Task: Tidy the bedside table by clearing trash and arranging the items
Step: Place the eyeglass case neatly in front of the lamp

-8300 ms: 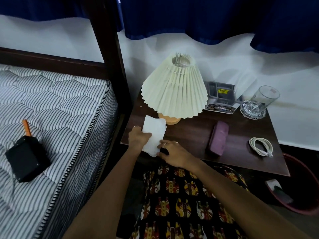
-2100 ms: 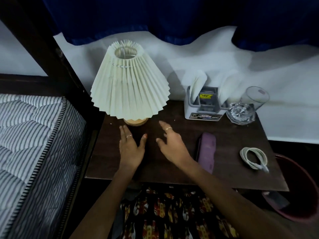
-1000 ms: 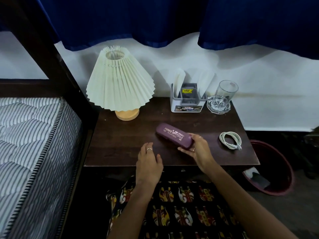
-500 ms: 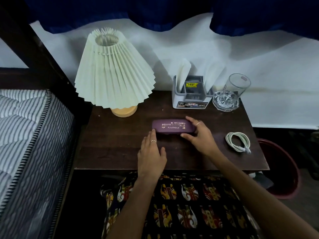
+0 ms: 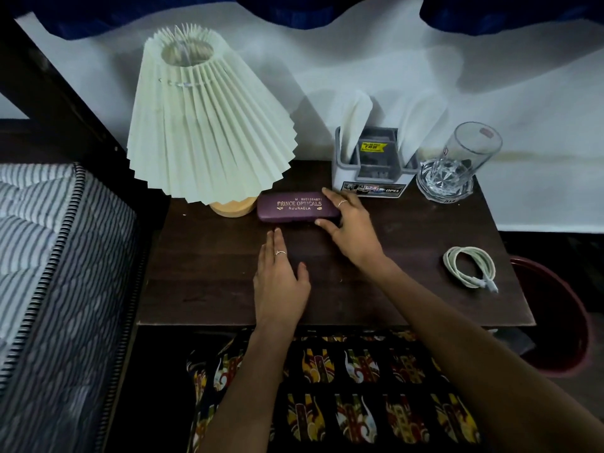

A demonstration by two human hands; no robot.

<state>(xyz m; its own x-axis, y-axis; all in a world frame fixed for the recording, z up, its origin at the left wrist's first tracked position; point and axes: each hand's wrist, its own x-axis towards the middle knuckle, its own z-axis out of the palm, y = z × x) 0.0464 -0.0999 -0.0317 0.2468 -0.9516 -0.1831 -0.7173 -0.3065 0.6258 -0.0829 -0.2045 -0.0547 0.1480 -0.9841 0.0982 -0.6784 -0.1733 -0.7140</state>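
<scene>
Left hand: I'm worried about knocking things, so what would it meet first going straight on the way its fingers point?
Probably the purple glasses case, just beyond the left hand; depth is unclear.

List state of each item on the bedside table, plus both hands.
Lamp: upright, unlit.
Spectacle case: closed, lying flat beside the lamp base.
Organizer: upright, tissues in both end slots.
Glass: upright, empty.
Cable: coiled, lying flat.
Right hand: thumb and fingers pinch the case's end.
Left hand: flat, holds nothing.
</scene>
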